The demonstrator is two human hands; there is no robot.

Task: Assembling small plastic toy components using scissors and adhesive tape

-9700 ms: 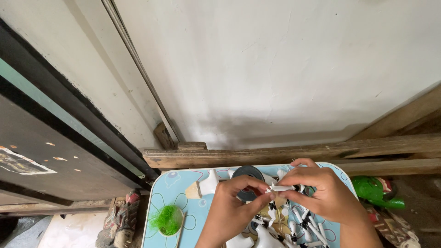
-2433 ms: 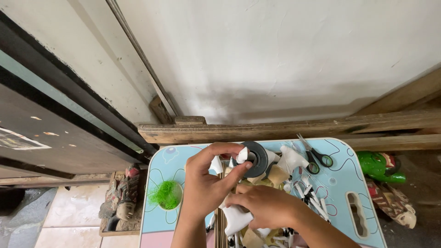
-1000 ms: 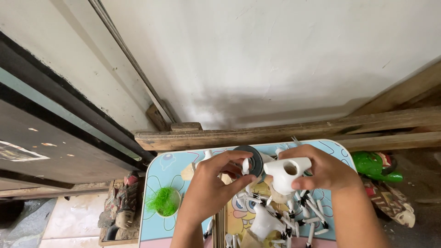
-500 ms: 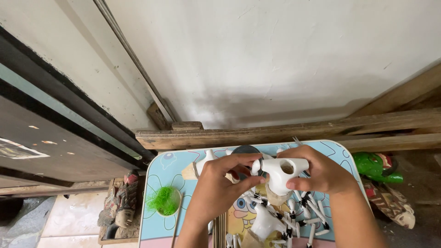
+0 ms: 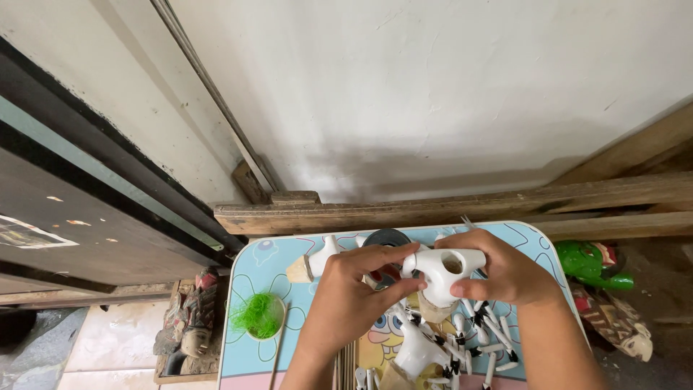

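Observation:
Both my hands hold up a white carved figure [image 5: 440, 271] with a round hole in it, over a small light-blue table [image 5: 253, 274]. My left hand [image 5: 354, 296] pinches its left end with fingers and thumb. My right hand [image 5: 505, 271] grips its right side. Below them lie another white figure [image 5: 417, 349] and several small white pieces with black tips [image 5: 487, 338]. A black tape roll [image 5: 385, 237] sits behind my left hand, and a further white figure [image 5: 317, 260] lies at the table's back left.
A small cup of green fibre [image 5: 258, 315] stands at the table's left. Thin sticks [image 5: 345, 361] lie at the front edge. Wooden beams [image 5: 447, 206] run along the white wall. A green painted figure [image 5: 595, 266] lies on the floor at right, carved wooden figures [image 5: 189, 323] at left.
Earlier my hands worked on a small piece, then reached among the parts on the table. Now they hold the white figure with the hole, lifted slightly, left fingers closing on its end.

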